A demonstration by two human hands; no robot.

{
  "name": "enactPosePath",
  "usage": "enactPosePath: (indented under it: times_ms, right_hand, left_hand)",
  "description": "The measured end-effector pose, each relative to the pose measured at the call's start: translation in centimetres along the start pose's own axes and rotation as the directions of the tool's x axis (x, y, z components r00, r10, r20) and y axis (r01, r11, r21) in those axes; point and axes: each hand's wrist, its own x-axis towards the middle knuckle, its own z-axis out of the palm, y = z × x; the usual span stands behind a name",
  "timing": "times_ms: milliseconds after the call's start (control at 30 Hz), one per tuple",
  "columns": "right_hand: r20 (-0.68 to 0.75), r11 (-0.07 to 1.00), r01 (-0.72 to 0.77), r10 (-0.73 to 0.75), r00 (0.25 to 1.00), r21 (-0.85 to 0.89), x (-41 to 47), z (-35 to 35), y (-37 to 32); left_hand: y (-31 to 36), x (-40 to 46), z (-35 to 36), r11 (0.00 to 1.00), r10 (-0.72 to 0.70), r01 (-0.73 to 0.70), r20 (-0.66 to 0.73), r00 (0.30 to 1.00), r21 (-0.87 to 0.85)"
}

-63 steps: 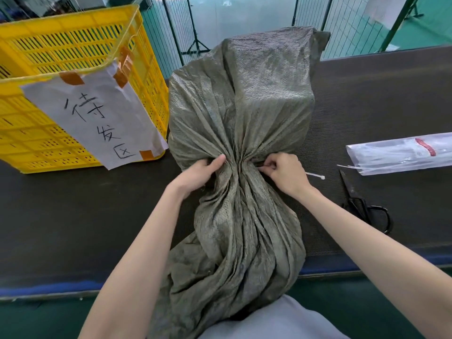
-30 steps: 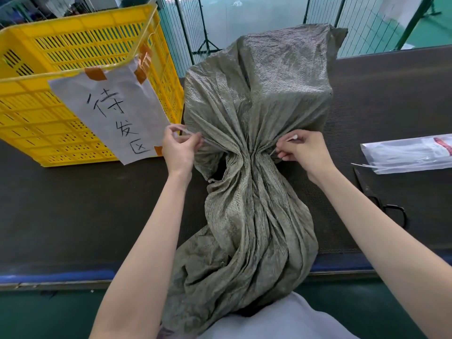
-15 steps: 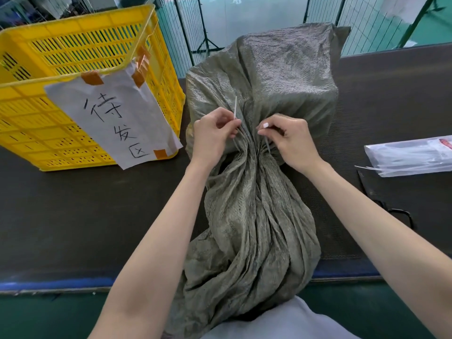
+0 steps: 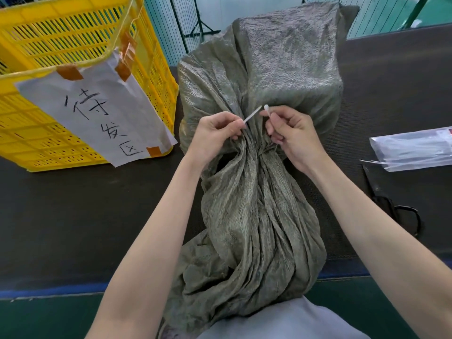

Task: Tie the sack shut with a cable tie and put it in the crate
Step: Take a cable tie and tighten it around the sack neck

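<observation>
A grey-green woven sack (image 4: 269,69) lies on the dark table, its neck gathered in the middle and its loose mouth hanging over the near edge. A white cable tie (image 4: 253,116) runs around the gathered neck. My left hand (image 4: 215,135) pinches the tie's pointed tail, which points up and right. My right hand (image 4: 291,133) pinches the tie's head end, its white tip showing above my fingers. The two ends nearly meet above the neck. A yellow slatted crate (image 4: 73,33) stands at the far left with a handwritten paper label taped to its rim.
A clear bag of spare cable ties (image 4: 413,149) lies at the right edge of the dark table (image 4: 73,204). Black scissors (image 4: 396,211) lie just in front of it. A wire fence and green floor are behind the table.
My hands drew the tie's ends around the sack's neck from the sides and brought them together on top. The tail now angles toward the head end.
</observation>
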Motion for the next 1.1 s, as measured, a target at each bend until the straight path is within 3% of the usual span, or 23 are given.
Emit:
enactPosePath:
  times_ms: [267,567,900,1100]
  right_hand:
    - [-0.05,0.989,-0.071,0.078,0.996,0.127,-0.2,0.1,-0.3]
    - [-0.079,0.997,-0.074,0.074,0.994,0.012,-0.1,0.1,-0.5]
    - [-0.052,0.959,-0.035,0.021,0.998,-0.281,0.1,0.7,-0.6]
    - [-0.148,0.928,-0.044,-0.012,0.989,-0.371,0.0,0.8,-1.4]
  left_hand:
    - [0.8,0.2,-0.6,0.998,-0.057,0.056,0.08,0.995,0.016]
    - [0.8,0.7,-0.7,0.996,-0.081,0.078,0.103,0.991,0.03]
    - [0.8,1.1,-0.2,0.997,-0.066,0.061,0.109,0.992,0.049]
    - [1.2,0.9,0.1,0.996,-0.056,0.051,0.073,0.996,0.068]
